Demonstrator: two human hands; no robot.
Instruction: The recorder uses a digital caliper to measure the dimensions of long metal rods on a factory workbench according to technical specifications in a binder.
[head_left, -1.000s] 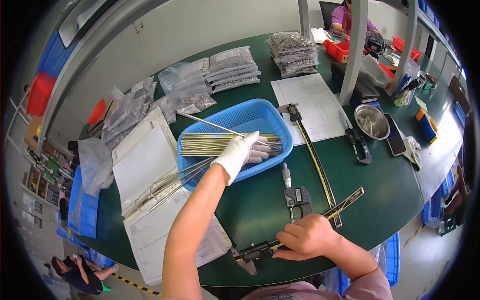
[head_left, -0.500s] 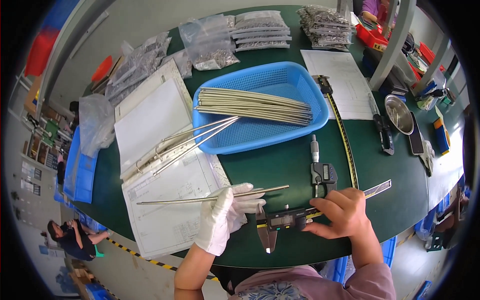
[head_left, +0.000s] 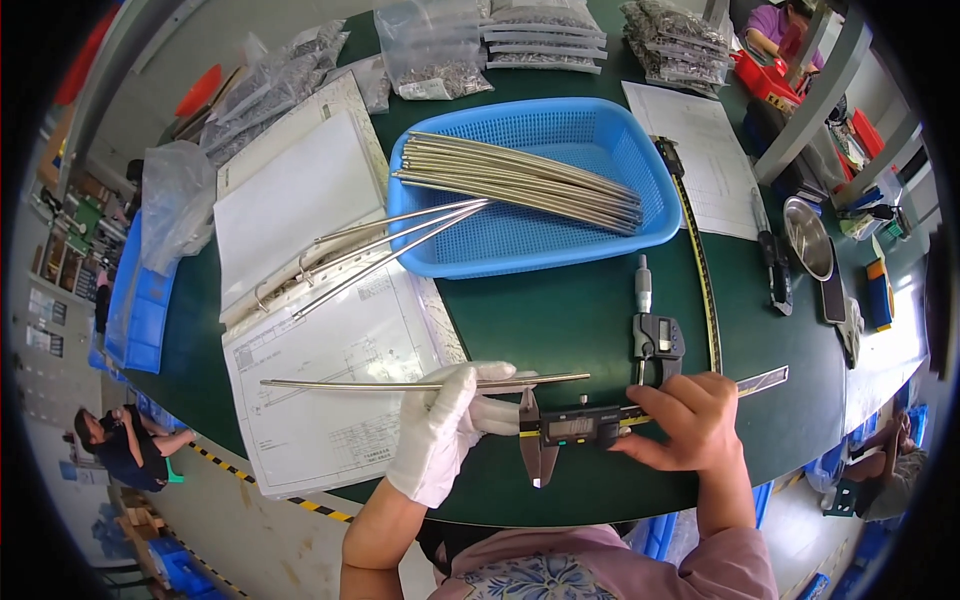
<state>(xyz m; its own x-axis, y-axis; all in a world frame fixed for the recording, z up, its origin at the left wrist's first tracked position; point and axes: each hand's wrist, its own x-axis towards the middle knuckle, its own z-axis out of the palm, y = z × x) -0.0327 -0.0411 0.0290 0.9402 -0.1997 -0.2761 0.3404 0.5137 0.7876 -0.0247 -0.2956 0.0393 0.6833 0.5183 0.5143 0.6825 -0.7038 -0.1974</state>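
Observation:
My left hand (head_left: 440,435), in a white glove, is closed around a thin metal rod (head_left: 345,385) held nearly level above the printed drawings (head_left: 320,430). The gloved fingertips reach the left end of a digital caliper (head_left: 575,427). My bare right hand (head_left: 690,420) grips that caliper by its slider, thumb below and fingers above. The caliper's long jaws point toward me and look closed or nearly so, apart from the rod. A digital micrometer (head_left: 657,340) lies just beyond my right hand. Past it, a blue basket (head_left: 540,263) holds several similar rods (head_left: 520,180).
A few rods (head_left: 385,243) lean over the basket's left rim onto an open ring binder (head_left: 300,200). A second caliper (head_left: 700,260) lies right of the basket, near a metal bowl (head_left: 808,238). Bags of small metal parts (head_left: 545,35) line the far edge. People sit nearby.
The view has shifted slightly. The rod is now more level, its right end lying above the caliper. Both hands keep their grips.

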